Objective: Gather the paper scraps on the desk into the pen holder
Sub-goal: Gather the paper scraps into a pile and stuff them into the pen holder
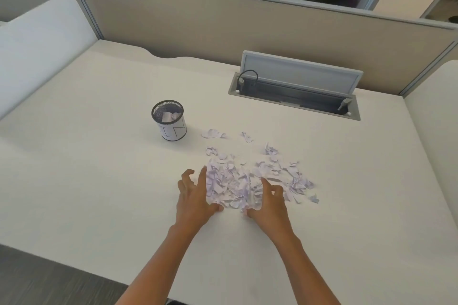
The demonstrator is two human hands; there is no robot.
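A heap of crumpled pale lilac paper scraps (pixel 238 183) lies on the white desk (pixel 99 181), with several loose bits spread behind and to its right. My left hand (pixel 194 195) rests flat against the heap's left side, fingers spread. On the heap's right side my right hand (pixel 270 202) presses in, fingers curled onto the scraps. The two hands cup the pile between them. A black mesh pen holder (pixel 169 120) with a white paper wrap stands upright to the back left, a few scraps inside it.
An open grey cable hatch (pixel 295 89) with a black cable sits in the desk at the back right. Beige partition walls (pixel 223 27) close off the back; white side panels stand left and right. The desk's front edge runs at lower left.
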